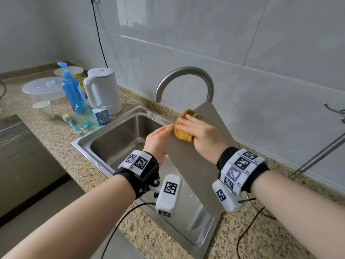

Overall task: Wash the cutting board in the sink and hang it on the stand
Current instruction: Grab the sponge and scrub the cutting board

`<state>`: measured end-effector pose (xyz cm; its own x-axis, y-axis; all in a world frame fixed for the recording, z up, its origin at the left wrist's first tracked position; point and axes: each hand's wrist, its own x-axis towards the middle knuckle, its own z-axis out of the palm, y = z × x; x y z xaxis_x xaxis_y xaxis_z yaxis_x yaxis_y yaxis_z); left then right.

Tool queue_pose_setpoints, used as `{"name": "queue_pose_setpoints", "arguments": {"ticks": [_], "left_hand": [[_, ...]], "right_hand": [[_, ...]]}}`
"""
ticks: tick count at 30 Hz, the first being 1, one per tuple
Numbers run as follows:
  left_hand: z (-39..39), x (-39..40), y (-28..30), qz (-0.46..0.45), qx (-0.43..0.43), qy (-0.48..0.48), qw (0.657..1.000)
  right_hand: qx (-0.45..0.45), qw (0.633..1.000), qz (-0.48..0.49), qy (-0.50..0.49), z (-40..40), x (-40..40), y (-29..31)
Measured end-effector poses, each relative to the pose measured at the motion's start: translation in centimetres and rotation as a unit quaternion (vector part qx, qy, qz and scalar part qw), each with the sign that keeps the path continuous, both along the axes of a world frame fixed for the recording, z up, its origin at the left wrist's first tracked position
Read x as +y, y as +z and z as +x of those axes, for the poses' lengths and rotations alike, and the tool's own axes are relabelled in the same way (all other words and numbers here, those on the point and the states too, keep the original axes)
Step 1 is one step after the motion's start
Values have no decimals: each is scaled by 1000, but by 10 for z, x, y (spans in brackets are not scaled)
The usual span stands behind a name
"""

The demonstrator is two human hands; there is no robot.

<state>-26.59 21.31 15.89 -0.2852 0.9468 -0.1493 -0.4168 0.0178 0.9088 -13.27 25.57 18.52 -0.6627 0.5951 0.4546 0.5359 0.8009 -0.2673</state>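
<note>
Cutting board [197, 161], a grey metal-looking slab, stands tilted over the sink [119, 131], its lower end down by the sink's near right corner and its upper end, with a small hanging hole, leaning up toward the curved faucet [184, 79]. The left hand [157, 141] grips the board's left edge, thumb on the front face, the other fingers hidden behind it. The right hand [201, 133] lies flat, fingers nearly straight, pressing a yellow sponge [183, 126] against the board's upper face just below the hole. Both wrists wear black bands carrying white blocks printed with square markers, with thin cables trailing off. On the speckled counter [61, 131] left of the sink stand a white kettle [102, 90], a blue pump bottle [73, 86], a small blue-and-white carton [101, 115], a paper cup [43, 109] and a lidded clear bowl [43, 88]. At the far right, a metal wire stand [321, 152] with a hook rises against the tiled wall.
</note>
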Motion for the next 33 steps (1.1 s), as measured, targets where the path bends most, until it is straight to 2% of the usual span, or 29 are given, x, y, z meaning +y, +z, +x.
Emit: {"name": "queue_pose_setpoints", "arguments": {"ticks": [3,5,11,17,21,25,30,33], "left_hand": [[0,0,1,1,-7,1,1000],[-2,0,1,-5,22,2,1000],[-3,-1,4,-20,66,8,998],[-1,-3,6,-14,52,14,998],[0,-4,7,-7,31,0,1000],[7,-3,7,3,13,1,1000],[9,-2,11,4,-40,16,999],[2,-2,13,-1,-36,24,999]], "right_hand": [[-65,997,34,38,10,-2,1],[-73,995,59,22,20,2,4],[22,990,18,-139,48,22,12],[65,978,-33,-195,58,18,7],[46,986,-31,-157,50,5,2],[23,996,-24,-77,33,-13,-1],[-86,992,32,92,20,-37,-12],[-124,983,67,119,28,-37,-13]]}}
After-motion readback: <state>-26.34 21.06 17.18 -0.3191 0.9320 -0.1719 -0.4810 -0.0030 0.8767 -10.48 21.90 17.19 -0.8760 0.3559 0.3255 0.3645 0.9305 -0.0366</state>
